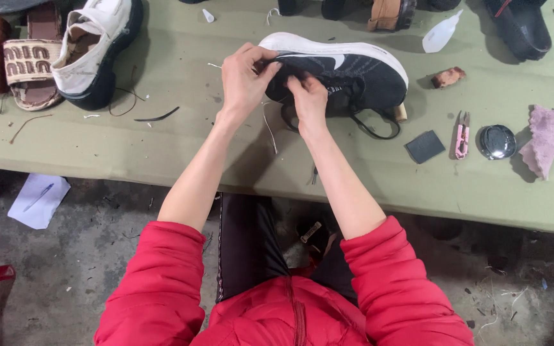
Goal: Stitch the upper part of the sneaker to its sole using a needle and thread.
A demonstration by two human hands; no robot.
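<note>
The black shoe (344,74) lies on its side on the table (161,147), sole away, exposing its upper. Left hand (245,80) and right hand (309,99) each pinch it shut, steadying it for close work.

Both hands (245,80) (308,97) together, fingers pinched, forearms bare.

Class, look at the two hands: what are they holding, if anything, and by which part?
Both hands, left and right, grip the black sneaker at its heel end, pinching the upper near the collar. It lies on its side on the table.
</note>
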